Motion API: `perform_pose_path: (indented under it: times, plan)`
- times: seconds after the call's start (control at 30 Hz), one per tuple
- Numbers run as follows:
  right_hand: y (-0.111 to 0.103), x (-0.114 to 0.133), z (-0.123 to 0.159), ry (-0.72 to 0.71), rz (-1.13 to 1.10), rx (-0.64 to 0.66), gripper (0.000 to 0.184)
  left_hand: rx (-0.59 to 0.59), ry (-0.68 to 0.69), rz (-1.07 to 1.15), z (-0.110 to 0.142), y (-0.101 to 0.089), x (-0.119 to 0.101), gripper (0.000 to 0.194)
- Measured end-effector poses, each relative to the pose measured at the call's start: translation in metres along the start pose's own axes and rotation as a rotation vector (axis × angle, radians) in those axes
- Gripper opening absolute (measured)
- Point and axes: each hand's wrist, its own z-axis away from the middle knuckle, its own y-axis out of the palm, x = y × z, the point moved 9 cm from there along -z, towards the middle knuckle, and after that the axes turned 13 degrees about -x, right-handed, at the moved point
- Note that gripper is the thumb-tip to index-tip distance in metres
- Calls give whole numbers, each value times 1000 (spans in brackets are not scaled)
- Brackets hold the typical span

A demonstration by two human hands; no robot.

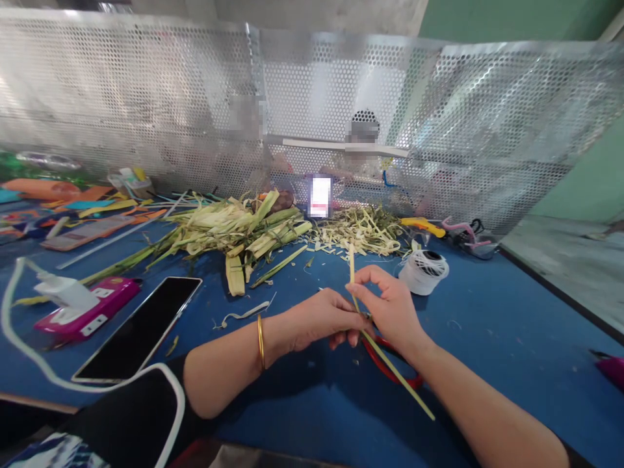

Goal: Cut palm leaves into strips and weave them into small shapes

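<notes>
A thin, pale yellow-green plant strip (400,377) slants through both my hands above the blue table. My left hand (336,318), below a gold bangle on the wrist, pinches the strip near its middle. Higher up, my right hand (387,299) grips the same strip between thumb and fingers, and its pale upper end sticks up past them. Under my hands lies a red ring-shaped handle (385,364), partly covered; what it belongs to is hidden. Beyond my right hand stands a spool of white thread (423,272).
Leafy plant stalks (234,227) and a heap of shredded strips (363,231) lie along the back, before a perforated metal screen (195,97). To the left are a smartphone (141,331), a purple power strip (88,309) and a white cable (34,348). A yellow-handled tool (423,225) lies back right.
</notes>
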Motion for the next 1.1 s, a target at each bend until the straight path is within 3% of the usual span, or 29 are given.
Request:
perform_pose_path:
  times: [0.13, 0.2, 0.23, 0.27, 0.33, 0.4, 0.43, 0.6, 0.7, 0.8, 0.83, 0.9, 0.97, 1.03, 1.1]
  plan:
    - [-32, -4, -13, -99, 139, -203, 17, -57, -62, 197, -6, -11, 4, 29]
    - [-51, -15, -17, -17, 215, -341, 24, -82, -66, 275, -9, -17, 3, 35]
    - [-53, -24, -18, 76, 205, -348, 28, -93, -61, 302, -11, -19, 2, 36]
    - [-49, -34, -17, 188, 156, -303, 34, -103, -56, 320, -11, -21, 1, 37]
    - [-24, -47, -10, 387, -17, -79, 43, -120, -57, 319, -12, -23, 1, 34]
    - [4, -47, 2, 493, -172, 138, 45, -137, -74, 273, -11, -22, 4, 25]
    - [11, -45, 6, 510, -215, 176, 43, -149, -85, 248, -10, -22, 6, 22]
    - [1, -46, 7, 454, -144, -30, 39, -156, -75, 214, -9, -19, 6, 21]
    - [-13, -34, 1, 260, 74, -95, 33, -187, -67, 228, -9, -23, 4, 20]
    - [-33, 11, -3, -192, 277, -244, 18, -274, -65, 337, -10, -35, 3, 21]
    - [-32, 28, 1, -369, 309, -238, 14, -296, -64, 387, -11, -39, 3, 22]
    - [-14, 55, 17, -690, 365, -86, 17, -326, -55, 478, -14, -46, 3, 25]
    - [11, 64, 37, -921, 450, 125, 26, -336, -44, 526, -17, -51, 3, 26]
    - [30, 62, 49, -1026, 549, 242, 29, -334, -45, 523, -19, -52, 4, 24]
    - [39, 58, 53, -1046, 612, 259, 28, -335, -55, 495, -20, -52, 6, 19]
